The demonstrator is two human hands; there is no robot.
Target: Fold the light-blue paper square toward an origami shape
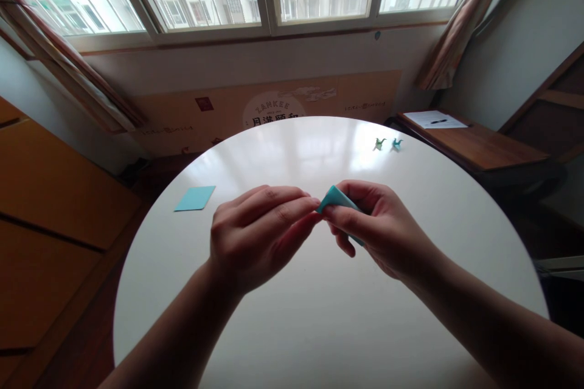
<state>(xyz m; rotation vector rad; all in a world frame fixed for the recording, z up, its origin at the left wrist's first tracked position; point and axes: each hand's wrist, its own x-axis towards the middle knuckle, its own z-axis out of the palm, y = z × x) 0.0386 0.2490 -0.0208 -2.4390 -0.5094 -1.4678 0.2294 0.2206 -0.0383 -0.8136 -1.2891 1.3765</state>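
Observation:
A folded piece of teal paper [336,197] is held up over the middle of the white table. My right hand [378,219] is closed round it, with the thumb pressed along its near face. My left hand [262,228] pinches the paper's left corner between thumb and fingertips. Part of the paper is hidden behind the right thumb and fingers. On the table to the left lies a flat stack or sheet of light blue square paper [195,198], apart from both hands.
The round white table [292,328] spreads beneath my hands. Near its far right edge stand a green paper crane [379,144] and a blue paper crane [396,144]. Beyond, a wooden side table [497,149] carries a white sheet [431,120] and a pen [438,121].

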